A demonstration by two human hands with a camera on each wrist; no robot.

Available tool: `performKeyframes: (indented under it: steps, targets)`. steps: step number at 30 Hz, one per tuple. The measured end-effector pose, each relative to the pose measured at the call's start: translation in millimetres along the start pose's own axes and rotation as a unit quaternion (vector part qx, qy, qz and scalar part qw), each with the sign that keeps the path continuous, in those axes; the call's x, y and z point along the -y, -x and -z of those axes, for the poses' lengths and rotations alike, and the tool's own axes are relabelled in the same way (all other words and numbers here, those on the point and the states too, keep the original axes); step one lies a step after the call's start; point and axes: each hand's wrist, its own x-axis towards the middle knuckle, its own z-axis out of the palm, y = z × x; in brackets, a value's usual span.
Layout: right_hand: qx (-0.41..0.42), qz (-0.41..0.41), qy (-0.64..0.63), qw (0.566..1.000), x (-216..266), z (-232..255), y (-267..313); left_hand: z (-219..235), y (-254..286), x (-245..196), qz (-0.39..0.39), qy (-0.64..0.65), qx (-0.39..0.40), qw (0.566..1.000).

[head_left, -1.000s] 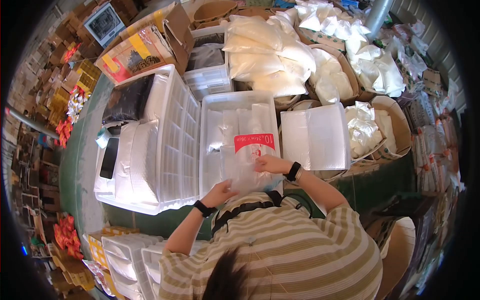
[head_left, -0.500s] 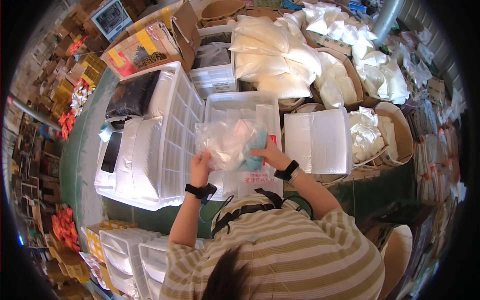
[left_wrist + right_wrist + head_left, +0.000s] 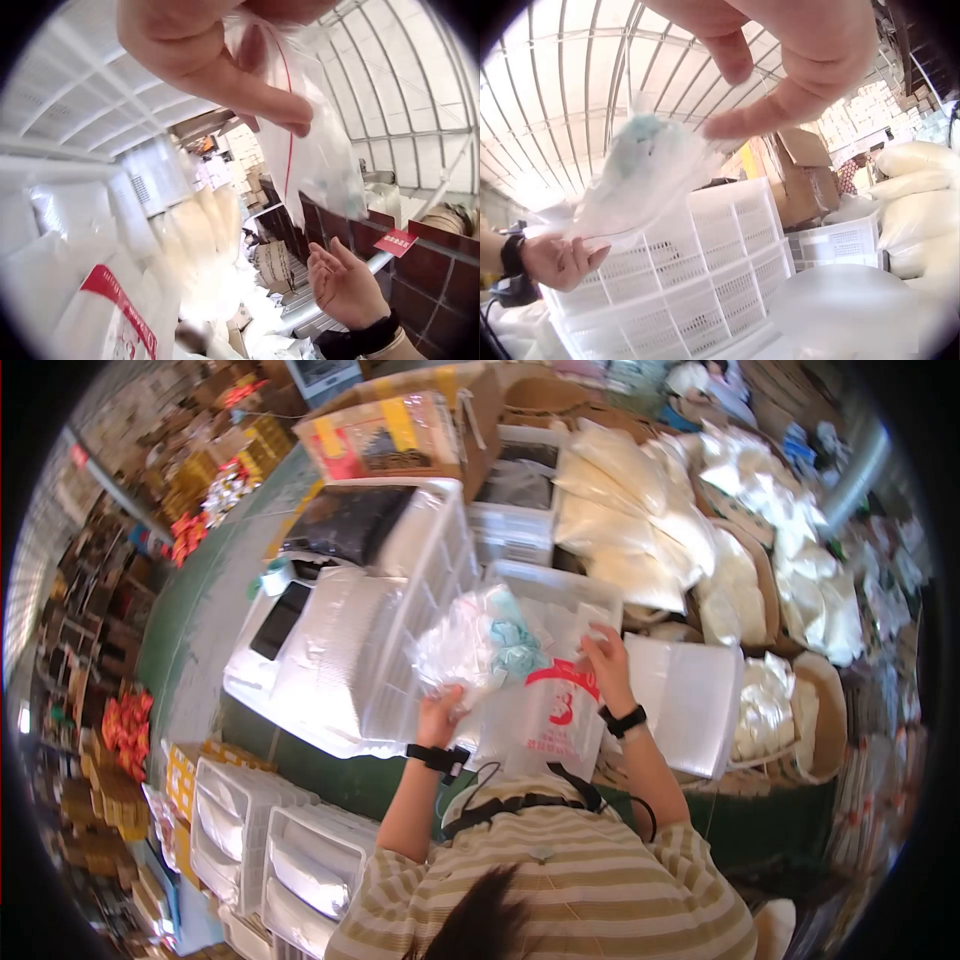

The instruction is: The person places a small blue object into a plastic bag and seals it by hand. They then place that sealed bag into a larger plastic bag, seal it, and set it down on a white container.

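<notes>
A clear zip-seal plastic bag [image 3: 460, 650] with pale teal and white contents is pinched at its edge by my left hand [image 3: 437, 716]. In the left wrist view, a red line runs along the bag [image 3: 322, 169] beside the thumb and fingers. My right hand [image 3: 608, 668] is apart from this bag, its fingers loosely bent with nothing between them. In the right wrist view, the right hand [image 3: 795, 67] shows a gap between thumb and finger. Below the hands, a clear bag with red print [image 3: 553, 712] lies over the white plastic bin [image 3: 560, 582].
To the left stands a tall white slatted crate [image 3: 430, 595] with a silvery padded packet [image 3: 340, 645] and a dark phone [image 3: 283, 622] on top. A translucent lidded box [image 3: 690, 705] is at the right. Large cream-coloured bags [image 3: 630, 510] are piled behind, beside a cardboard box [image 3: 390, 435].
The teal-filled bag came up from the bin, first held by both hands, now by the left alone. My right hand has let go and moved right. The head view has shifted.
</notes>
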Motion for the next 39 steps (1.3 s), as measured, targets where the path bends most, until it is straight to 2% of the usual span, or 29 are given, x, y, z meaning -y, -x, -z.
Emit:
performKeyframes:
  steps: [1, 2, 5, 6, 7, 8, 9, 11, 12, 13, 14, 15, 16, 17, 19, 22, 23, 25, 27, 29, 31, 32, 33, 35, 38, 39]
  targets:
    - [0.0, -0.001, 0.088, 0.996, -3, 6, 2, 14, -9, 18, 0.012, 0.038, -0.016, 0.999]
    - [-0.013, -0.077, 0.136, 0.988, -1, 6, 8, 35, -22, 47, 0.048, 0.044, -0.029, 0.997]
    - [0.03, 0.038, 0.244, 0.968, -45, 2, 28, 72, -22, 101, 0.2, -0.002, -0.05, 0.979]
    - [0.043, -0.019, 0.269, 0.962, -40, 0, 39, 93, -20, 124, 0.227, -0.062, -0.088, 0.968]
    - [0.032, -0.01, 0.265, 0.964, -61, 6, 44, 114, -17, 150, 0.254, -0.117, -0.126, 0.952]
    - [0.03, -0.014, 0.295, 0.955, -84, 18, 47, 133, -8, 172, 0.263, -0.055, -0.144, 0.953]
    - [0.021, -0.016, 0.328, 0.944, -84, 19, 53, 148, -7, 176, 0.267, 0.006, -0.157, 0.951]
    - [0.03, -0.063, 0.342, 0.937, -100, 28, 58, 137, 34, 135, 0.214, 0.081, -0.16, 0.96]
    - [0.039, -0.057, 0.357, 0.932, -106, 31, 60, 140, 50, 123, 0.175, -0.004, -0.21, 0.962]
    - [0.047, -0.051, 0.371, 0.926, -114, 33, 60, 153, 62, 121, 0.112, -0.057, -0.227, 0.966]
    - [0.059, -0.038, 0.363, 0.929, -123, 32, 61, 164, 74, 120, 0.05, -0.074, -0.283, 0.955]
    - [0.07, -0.026, 0.354, 0.932, -133, 30, 61, 167, 90, 112, 0.027, -0.031, -0.345, 0.938]
    - [0.079, -0.014, 0.345, 0.935, -142, 25, 60, 172, 108, 102, 0.026, -0.035, -0.363, 0.931]
    - [0.096, 0.008, 0.34, 0.936, -152, 19, 59, 163, 125, 89, 0.025, -0.068, -0.422, 0.904]
    - [0.127, 0.049, 0.327, 0.935, -164, 4, 63, 171, 149, 88, 0.0, 0.005, -0.476, 0.879]
    - [0.254, -0.095, 0.25, 0.929, -154, -23, 66, 180, 173, 90, -0.077, 0.096, -0.508, 0.852]
    - [0.267, -0.148, 0.2, 0.931, -145, -32, 74, 191, 177, 94, -0.09, 0.095, -0.528, 0.839]
    - [0.296, -0.253, 0.102, 0.915, -128, -60, 85, 201, 184, 85, -0.138, 0.163, -0.598, 0.773]
    - [0.343, -0.253, 0.13, 0.895, -114, -69, 96, 225, 197, 88, -0.167, 0.181, -0.617, 0.747]
    - [0.361, -0.245, 0.145, 0.888, -100, -86, 105, 276, 207, 116, -0.252, 0.25, -0.558, 0.751]
    - [0.388, -0.249, 0.179, 0.869, -112, -91, 110, 284, 222, 94, -0.142, 0.14, -0.679, 0.707]
    - [0.389, -0.27, 0.2, 0.858, -120, -97, 114, 306, 228, 100, -0.156, 0.17, -0.671, 0.705]
    - [0.401, -0.282, 0.212, 0.846, -125, -105, 121, 303, 246, 83, -0.107, 0.144, -0.69, 0.701]
    - [0.422, -0.299, 0.245, 0.82, -134, -125, 127, 329, 266, 82, -0.148, 0.141, -0.728, 0.654]
    - [0.439, -0.349, 0.257, 0.787, -143, -180, 150, 385, 300, 97, -0.156, 0.078, -0.764, 0.621]
    - [0.445, -0.36, 0.264, 0.776, -147, -202, 159, 397, 313, 99, -0.157, 0.097, -0.761, 0.622]
